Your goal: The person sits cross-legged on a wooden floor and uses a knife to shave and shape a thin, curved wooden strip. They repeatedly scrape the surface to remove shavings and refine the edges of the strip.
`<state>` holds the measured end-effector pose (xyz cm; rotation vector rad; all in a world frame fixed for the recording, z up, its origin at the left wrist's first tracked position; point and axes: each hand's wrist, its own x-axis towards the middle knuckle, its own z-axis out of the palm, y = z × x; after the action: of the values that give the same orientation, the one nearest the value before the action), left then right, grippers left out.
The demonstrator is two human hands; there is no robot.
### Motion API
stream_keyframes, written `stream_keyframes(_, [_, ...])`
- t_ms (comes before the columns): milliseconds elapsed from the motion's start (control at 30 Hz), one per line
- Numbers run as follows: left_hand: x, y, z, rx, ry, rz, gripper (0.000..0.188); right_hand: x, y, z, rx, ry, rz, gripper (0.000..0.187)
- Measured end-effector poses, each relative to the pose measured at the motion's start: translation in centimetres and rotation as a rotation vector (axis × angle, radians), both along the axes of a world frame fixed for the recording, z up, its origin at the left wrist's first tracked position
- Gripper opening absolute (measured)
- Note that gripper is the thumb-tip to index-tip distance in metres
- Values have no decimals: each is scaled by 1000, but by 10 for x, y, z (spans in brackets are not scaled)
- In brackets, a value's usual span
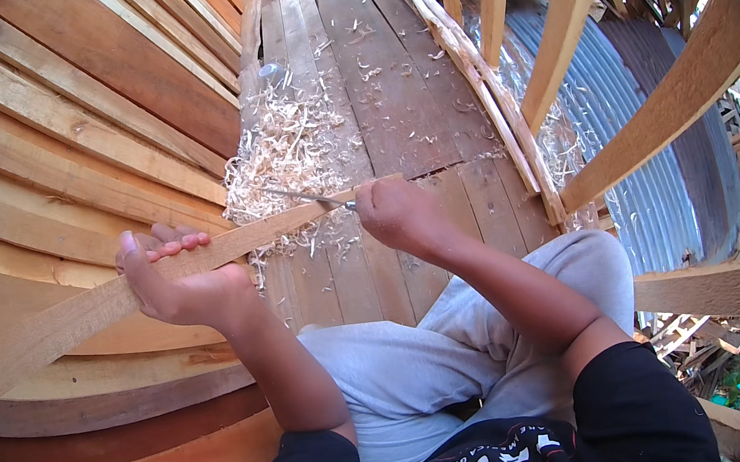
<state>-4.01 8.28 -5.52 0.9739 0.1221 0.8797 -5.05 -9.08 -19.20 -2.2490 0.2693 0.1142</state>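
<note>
A long, flat wooden strip (80, 324) runs from the left rim up to the middle of the view, above my crossed legs. My left hand (188, 280) grips it from beneath, its thumb on one side and its fingertips curling over the other. In a closed fist, my right hand (401, 217) holds a knife (318, 198) near the strip's far end. The thin blade points left and lies across the strip; most of the handle is hidden in the fist.
Pale wood shavings (287, 148) are heaped on the plank floor (397, 85), with a small cup-like object (270, 73) behind them. Stacked boards (53, 200) form a wall on the left. Slanting wooden posts (567, 14) and corrugated metal sheets (630, 128) stand at the right.
</note>
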Motion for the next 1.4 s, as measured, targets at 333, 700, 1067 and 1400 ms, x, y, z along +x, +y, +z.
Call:
stream_keyframes(333, [-1, -4, 1, 2, -1, 0, 29, 6, -8, -33, -23, 28, -14, 49])
stream_keyframes(700, [-6, -12, 3, 19, -53, -92, 30, 15, -21, -47, 76, 116, -75, 51])
stream_keyframes(1067, [-6, -11, 3, 35, -73, -108, 31, 18, -15, -48, 4, 87, -96, 52])
stream_keyframes(1400, [-13, -15, -2, 89, -221, -392, 30, 21, -39, -86, -216, 63, 4, 41])
